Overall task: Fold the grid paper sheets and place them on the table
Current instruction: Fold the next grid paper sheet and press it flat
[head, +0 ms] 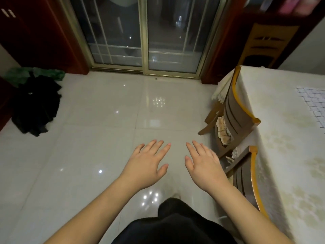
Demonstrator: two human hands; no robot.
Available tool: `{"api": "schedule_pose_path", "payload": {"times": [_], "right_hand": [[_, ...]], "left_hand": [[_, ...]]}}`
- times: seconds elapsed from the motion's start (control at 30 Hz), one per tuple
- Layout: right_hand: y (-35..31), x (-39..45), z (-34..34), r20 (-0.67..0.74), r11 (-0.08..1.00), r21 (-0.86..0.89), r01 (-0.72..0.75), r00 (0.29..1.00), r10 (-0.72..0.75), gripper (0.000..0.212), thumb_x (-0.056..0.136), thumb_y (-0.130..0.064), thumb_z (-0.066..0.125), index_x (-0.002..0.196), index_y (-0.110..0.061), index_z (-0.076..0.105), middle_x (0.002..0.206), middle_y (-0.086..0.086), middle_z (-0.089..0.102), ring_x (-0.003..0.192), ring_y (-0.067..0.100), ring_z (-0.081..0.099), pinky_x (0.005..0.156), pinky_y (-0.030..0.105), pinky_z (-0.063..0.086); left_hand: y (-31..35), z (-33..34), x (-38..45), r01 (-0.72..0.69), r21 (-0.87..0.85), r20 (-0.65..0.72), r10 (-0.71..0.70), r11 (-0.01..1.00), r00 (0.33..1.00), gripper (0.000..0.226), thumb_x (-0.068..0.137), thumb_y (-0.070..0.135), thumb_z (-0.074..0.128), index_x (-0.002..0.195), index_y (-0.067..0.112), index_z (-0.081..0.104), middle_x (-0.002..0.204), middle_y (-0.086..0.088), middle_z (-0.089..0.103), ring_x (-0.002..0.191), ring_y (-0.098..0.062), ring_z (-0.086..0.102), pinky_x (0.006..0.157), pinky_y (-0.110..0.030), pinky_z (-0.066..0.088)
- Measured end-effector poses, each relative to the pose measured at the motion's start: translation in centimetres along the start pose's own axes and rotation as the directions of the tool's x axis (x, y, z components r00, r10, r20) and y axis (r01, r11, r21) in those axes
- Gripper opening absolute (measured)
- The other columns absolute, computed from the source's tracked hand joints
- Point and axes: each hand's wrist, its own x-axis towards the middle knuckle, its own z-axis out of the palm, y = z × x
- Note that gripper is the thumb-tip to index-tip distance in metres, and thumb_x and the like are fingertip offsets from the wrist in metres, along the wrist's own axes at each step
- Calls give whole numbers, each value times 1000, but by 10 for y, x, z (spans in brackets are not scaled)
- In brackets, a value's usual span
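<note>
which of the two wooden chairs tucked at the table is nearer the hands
The lower wooden chair, right beside the right hand; the other wooden chair sits farther up the cloth-covered table.

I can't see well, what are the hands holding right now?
Left hand: open, fingers spread, holding nothing.
Right hand: open, fingers spread, holding nothing.

Both forearms are bare, with no sleeves showing, above a black garment (175, 226) on the lower body.

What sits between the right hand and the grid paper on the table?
In the head view, two wooden chairs and a bare stretch of tablecloth separate the right hand from the grid paper.
</note>
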Motion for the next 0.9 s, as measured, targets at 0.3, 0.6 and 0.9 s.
{"api": "schedule_pose_path", "payload": {"times": [0.3,0.6,0.9], "right_hand": [[68,154,-37,-65,998,-10,-67,996,66,69,92,-49,0,155,-27,17,163,-3,15,150,21,11,120,41,9],[131,265,-95,-62,994,-44,-96,994,94,86,78,-52,-14,155,-28,15,164,-1,12,150,23,12,120,42,7],[161,376,-118,-36,984,32,-177,983,178,86,79,-51,-12,156,-21,9,164,3,10,151,24,8,120,43,6]], "left_hand": [[-33,-17,192,-12,77,87,5,997,996,88,75,56,-16,156,26,-1,164,2,8,151,-18,4,119,-39,9],[-24,-51,343,-68,99,136,54,993,989,62,102,49,17,155,26,-7,164,2,0,151,-18,-3,121,-38,5],[-49,-70,483,-189,33,86,185,982,979,83,78,55,-12,156,28,2,164,3,9,151,-15,4,119,-32,4]]}}
